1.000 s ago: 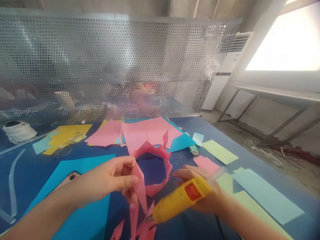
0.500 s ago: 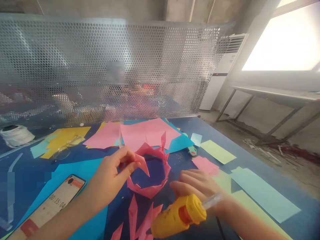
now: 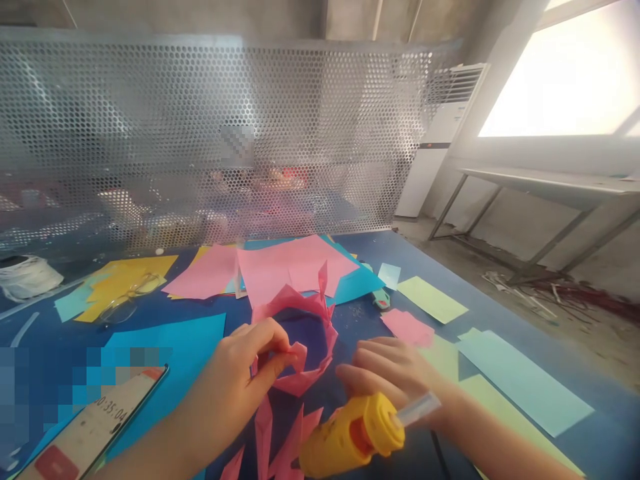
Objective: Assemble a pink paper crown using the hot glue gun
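My left hand point(image 3: 250, 360) pinches a small folded pink paper piece point(image 3: 299, 357) between thumb and fingertips. It is held over the opening of a ring of folded pink paper point(image 3: 327, 333), which lies on the blue table; the hand covers the ring's left side. In my right hand point(image 3: 385, 370), to the right of the ring, is a yellow hot glue gun point(image 3: 345, 440) with a clear glue stick point(image 3: 419, 409) poking from its back end. The gun's nozzle points left and down, over several loose folded pink paper pieces point(image 3: 295, 437).
A phone point(image 3: 105, 420) showing a timer lies on blue paper point(image 3: 195, 340) at left. Pink sheets point(image 3: 300, 267), yellow paper point(image 3: 125, 275) and glasses point(image 3: 119, 310) lie farther back, before a perforated metal screen point(image 3: 200, 133). Green paper point(image 3: 433, 300) and pale blue paper point(image 3: 530, 380) are at right.
My left hand has moved right and down, turning the pink paper piece it holds. My right hand and the glue gun have stayed nearly in place. The view has shifted slightly.
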A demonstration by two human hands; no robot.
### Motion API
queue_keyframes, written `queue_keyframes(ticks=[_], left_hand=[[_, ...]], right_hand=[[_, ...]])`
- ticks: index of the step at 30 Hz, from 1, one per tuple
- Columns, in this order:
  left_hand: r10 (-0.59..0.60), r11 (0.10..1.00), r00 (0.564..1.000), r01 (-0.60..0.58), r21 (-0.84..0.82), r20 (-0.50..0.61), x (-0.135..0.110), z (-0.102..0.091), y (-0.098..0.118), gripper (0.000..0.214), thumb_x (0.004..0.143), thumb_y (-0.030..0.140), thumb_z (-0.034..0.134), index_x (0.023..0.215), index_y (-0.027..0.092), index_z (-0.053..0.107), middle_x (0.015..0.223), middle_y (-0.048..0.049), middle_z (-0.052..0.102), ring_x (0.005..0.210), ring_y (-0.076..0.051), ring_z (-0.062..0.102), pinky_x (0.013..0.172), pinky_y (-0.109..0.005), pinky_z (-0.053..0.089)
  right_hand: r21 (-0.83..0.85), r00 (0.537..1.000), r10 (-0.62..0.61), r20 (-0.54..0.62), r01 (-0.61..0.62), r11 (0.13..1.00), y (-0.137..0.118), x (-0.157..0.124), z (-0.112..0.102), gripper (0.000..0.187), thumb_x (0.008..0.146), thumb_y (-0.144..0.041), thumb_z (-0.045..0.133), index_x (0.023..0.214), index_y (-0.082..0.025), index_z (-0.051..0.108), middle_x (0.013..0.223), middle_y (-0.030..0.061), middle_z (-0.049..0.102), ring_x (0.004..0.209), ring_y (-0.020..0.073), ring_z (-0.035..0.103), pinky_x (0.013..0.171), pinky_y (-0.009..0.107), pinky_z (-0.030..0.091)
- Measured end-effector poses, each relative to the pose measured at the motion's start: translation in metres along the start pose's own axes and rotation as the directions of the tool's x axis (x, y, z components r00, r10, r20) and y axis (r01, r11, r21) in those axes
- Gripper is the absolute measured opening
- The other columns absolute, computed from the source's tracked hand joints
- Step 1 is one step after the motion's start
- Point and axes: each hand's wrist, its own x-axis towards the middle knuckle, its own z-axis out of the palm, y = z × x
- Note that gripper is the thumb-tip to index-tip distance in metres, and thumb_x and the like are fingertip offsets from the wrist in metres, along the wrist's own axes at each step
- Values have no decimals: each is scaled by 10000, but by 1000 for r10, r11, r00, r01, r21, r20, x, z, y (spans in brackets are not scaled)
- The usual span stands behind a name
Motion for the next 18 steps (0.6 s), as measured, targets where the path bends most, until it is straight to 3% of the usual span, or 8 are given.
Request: queue_keyframes(ticks=[8,11,14,18], left_hand=[[-27,997,999,28,75,-16,0,2,3,259,897,528,515,804,287,538,864,72,673,818,-155,616,725,-321,493],[-23,990,999,29,135,-47,3,1,4,171,814,446,654,864,304,573,911,53,644,879,-186,574,763,-350,476],[20,976,999,-10,219,-40,6,3,-1,262,703,333,769,920,322,622,980,28,651,976,-236,529,829,-414,457],[123,944,992,-117,308,-3,9,11,-10,108,728,268,750,780,301,661,1048,41,680,1050,-257,503,927,-489,376]], right_hand=[[-12,1000,8,14,-7,1000,0,1,-1,395,1065,-264,274,820,-163,568,538,-43,441,458,116,388,439,274,266],[-14,1000,9,18,-8,1000,1,0,-1,385,1064,-267,274,847,-162,574,544,-43,447,458,115,392,442,273,261],[-22,1000,15,17,-14,1000,0,1,-1,389,1061,-247,272,830,-163,573,539,-42,449,457,116,386,443,273,263],[-32,1000,16,18,-15,999,-1,2,-1,403,1059,-247,288,784,-167,572,530,-38,451,459,119,379,436,268,270]])
